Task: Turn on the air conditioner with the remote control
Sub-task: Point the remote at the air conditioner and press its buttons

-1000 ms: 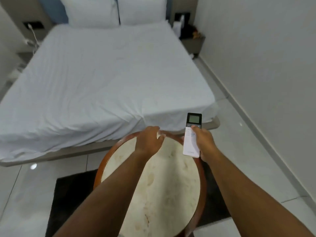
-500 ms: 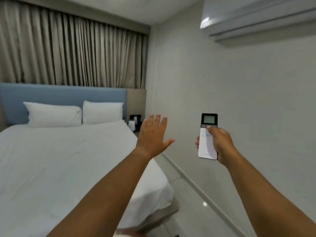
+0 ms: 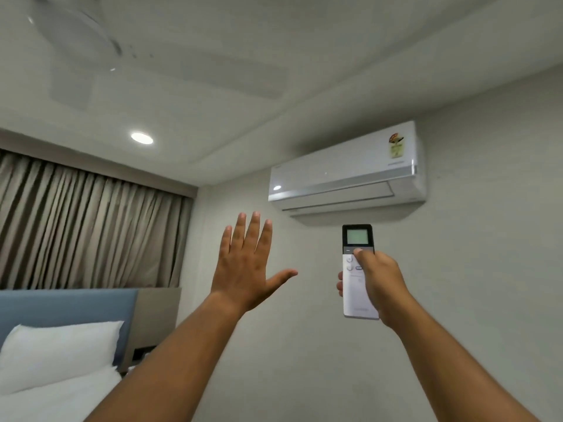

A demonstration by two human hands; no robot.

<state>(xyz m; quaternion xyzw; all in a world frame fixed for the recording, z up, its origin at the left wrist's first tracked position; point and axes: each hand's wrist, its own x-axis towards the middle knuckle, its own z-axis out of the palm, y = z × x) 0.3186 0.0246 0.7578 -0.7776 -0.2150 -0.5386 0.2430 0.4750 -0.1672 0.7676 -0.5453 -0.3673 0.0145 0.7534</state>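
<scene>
A white wall-mounted air conditioner (image 3: 347, 175) hangs high on the right wall, its flap closed and a sticker at its right end. My right hand (image 3: 377, 281) grips a slim white remote control (image 3: 353, 287) with a dark top and a small screen, held upright just below the unit. The thumb rests on the buttons under the screen. My left hand (image 3: 246, 263) is raised beside it, palm forward, fingers spread, holding nothing.
A bed with a white pillow (image 3: 58, 351) and blue headboard (image 3: 67, 306) lies at lower left. Beige curtains (image 3: 85, 226) cover the far wall. A ceiling fan (image 3: 82, 41) and a recessed light (image 3: 142, 138) are overhead.
My view has swung up from the round table and bed to the wall and ceiling. Both arms rose; the remote now points at the air conditioner, and the left hand opened.
</scene>
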